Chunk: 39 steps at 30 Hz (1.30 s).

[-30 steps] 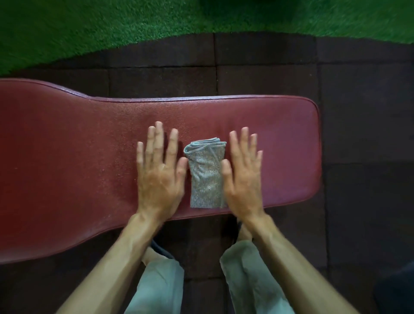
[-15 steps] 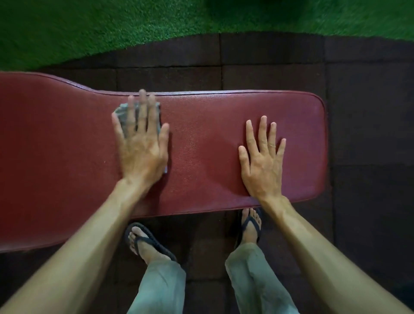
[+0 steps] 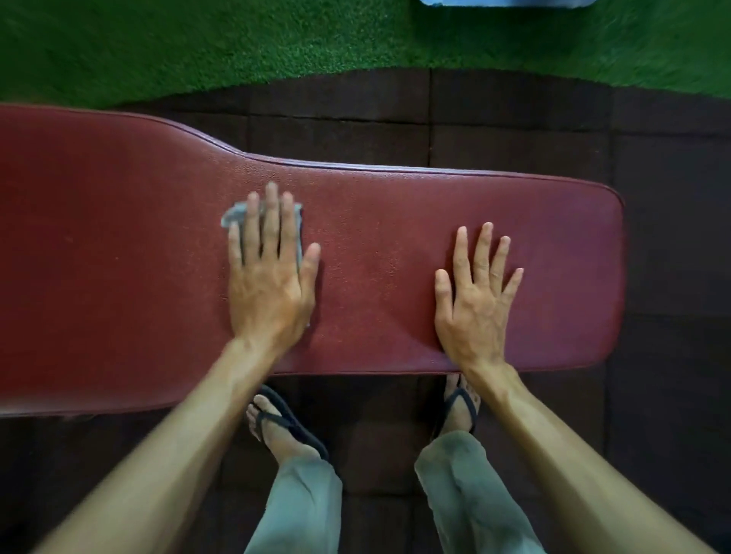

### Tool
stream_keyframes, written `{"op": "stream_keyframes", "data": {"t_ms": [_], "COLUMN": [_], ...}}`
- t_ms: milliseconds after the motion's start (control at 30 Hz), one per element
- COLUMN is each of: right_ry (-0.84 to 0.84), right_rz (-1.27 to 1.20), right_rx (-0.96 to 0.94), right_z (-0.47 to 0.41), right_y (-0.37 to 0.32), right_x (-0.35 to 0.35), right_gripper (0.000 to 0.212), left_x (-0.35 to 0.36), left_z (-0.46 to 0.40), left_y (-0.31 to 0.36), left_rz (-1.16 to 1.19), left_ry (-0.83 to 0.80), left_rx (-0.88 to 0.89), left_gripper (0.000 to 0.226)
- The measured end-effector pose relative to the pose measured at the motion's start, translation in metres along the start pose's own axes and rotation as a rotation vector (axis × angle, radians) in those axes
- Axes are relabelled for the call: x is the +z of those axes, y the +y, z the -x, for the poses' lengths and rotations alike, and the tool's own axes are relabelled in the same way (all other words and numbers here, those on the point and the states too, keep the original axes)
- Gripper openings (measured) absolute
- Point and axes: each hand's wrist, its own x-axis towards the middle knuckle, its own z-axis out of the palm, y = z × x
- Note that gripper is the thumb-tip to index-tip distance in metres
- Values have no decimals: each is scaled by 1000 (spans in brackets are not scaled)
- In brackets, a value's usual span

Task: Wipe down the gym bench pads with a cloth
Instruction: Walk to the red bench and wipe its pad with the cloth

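Observation:
A dark red padded gym bench [image 3: 118, 257] runs across the view, wide at the left and narrower at the right. My left hand [image 3: 269, 277] lies flat, fingers together, pressing a folded grey cloth [image 3: 233, 215] onto the pad near its middle; only the cloth's edges show around my fingers. My right hand [image 3: 476, 300] rests flat on the bare pad toward the right end, fingers spread, nothing under it.
Dark rubber floor tiles [image 3: 514, 126] lie beyond and under the bench, with green artificial turf [image 3: 197, 43] farther back. A blue object [image 3: 502, 3] peeks in at the top edge. My feet in flip-flops [image 3: 285, 427] stand close to the bench's near edge.
One second ago the cloth lay between both hands. My left hand has covered it and slid it left and away, then back toward me a little. My right hand moved right.

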Motion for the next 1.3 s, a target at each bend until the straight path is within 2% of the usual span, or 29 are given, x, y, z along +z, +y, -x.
{"op": "stream_keyframes", "data": {"t_ms": [67, 133, 233, 300, 367, 433, 500, 567, 633, 700, 767, 800, 900, 967, 1033, 1100, 1167, 1267, 1300], "right_ry": [5, 17, 32, 37, 34, 30, 16, -7, -4, 8, 7, 5, 21, 26, 29, 25, 31, 43, 55], "right_rz": [-12, -23, -34, -14, -15, -30, -4, 57, 66, -3, -35, -26, -25, -44, -46, -67, -112, -127, -117], "right_rx": [29, 49, 91, 93, 114, 144, 94, -33, -87, -51, -41, -48, -34, -7, -10, -3, 41, 55, 55], "right_z": [3, 6, 7, 8, 9, 9, 10, 14, 16, 15, 15, 15, 17, 21, 29, 37, 40, 40, 40], "right_y": [-16, -28, -31, -33, -36, -43, -56, -74, -90, -96, -98, -98, -104, -116, -137, -161, -179, -196, -200], "right_x": [3, 7, 10, 12, 12, 11, 13, 22, 29, 30, 30, 30, 33, 38, 47, 57, 62, 66, 68], "right_gripper": [60, 57, 55, 55, 56, 58, 61, 61, 58, 55, 54, 55, 57, 57, 57, 56, 55, 55, 56], "left_x": [10, 20, 21, 9, -9, -21, -23, -11, 1, 7, 6, 1, -22, -33, -32, -20, -15, -16, -20], "left_z": [48, 70, 18, -41, -80, -72, -23, 39, 73, 55, 0, -30, -80, -57, 1, 67, 92, 31, -3], "left_y": [21, 46, 48, 24, -15, -52, -66, -47, -16, 2, -6, -19, -90, -131, -138, -122, -107, -114, -122], "left_rz": [-25, -34, 19, 14, 1, 19, 15, -34, -83, -39, -6, -13, -21, 21, -18, -70, -75, 14, 15], "left_ry": [-26, -76, -82, -60, -36, -12, 3, -33, -68, -81, -45, -20, 12, 27, 45, -18, -60, -67, -35], "left_rx": [39, 221, 402, 339, 141, 42, 5, 16, 142, 263, 337, 315, 105, 15, -15, 76, 263, 445, 433], "left_gripper": [68, 69, 63, 62, 64, 63, 64, 67, 67, 62, 59, 60, 61, 61, 63, 65, 65, 60, 60]}}
